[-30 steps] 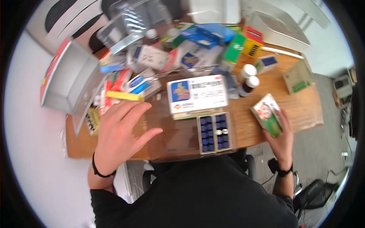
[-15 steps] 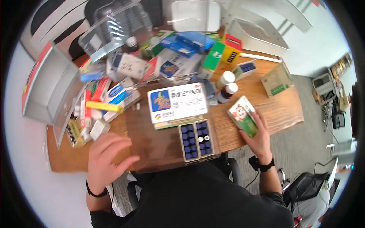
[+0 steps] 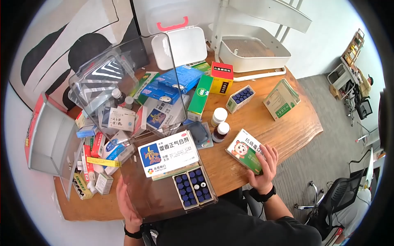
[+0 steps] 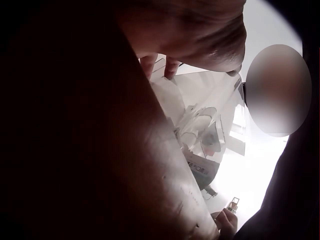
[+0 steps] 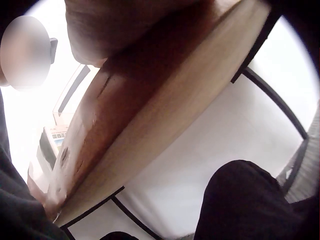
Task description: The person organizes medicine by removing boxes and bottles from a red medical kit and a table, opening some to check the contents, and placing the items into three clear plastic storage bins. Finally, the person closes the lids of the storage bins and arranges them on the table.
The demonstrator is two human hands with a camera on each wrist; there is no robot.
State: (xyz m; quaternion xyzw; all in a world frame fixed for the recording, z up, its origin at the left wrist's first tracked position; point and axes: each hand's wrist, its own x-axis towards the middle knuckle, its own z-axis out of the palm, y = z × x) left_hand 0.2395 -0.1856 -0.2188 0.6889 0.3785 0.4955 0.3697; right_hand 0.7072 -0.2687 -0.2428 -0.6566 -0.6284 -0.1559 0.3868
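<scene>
My left hand point(image 3: 128, 201) is at the left side of a clear plastic box point(image 3: 139, 211), its fingers pointing away from me along that side. Overhead in the left wrist view, the same hand point(image 4: 190, 35) overlaps clear plastic. Inside the clear box lie a white-and-blue medicine carton point(image 3: 174, 151) and, nearer me, a tray of blue-capped vials point(image 3: 185, 190) with two white caps among them. At the right, my right hand point(image 3: 264, 170) holds a white-and-green medicine box point(image 3: 243, 151) on the table, thumb and fingers at opposite edges of its near end.
Two white-capped bottles point(image 3: 220, 130) stand beyond the held box. Farther back are an open vial box point(image 3: 241, 99), a green-and-white carton point(image 3: 282, 99) and a white bin point(image 3: 254, 47). Many medicine boxes point(image 3: 100, 153) crowd the left, beside a grey container point(image 3: 51, 135). The table edge point(image 3: 230, 189) runs before me.
The left hand has come from over the table's left part to the clear box's side. The right hand stays on the white-and-green box. The head view has shifted.
</scene>
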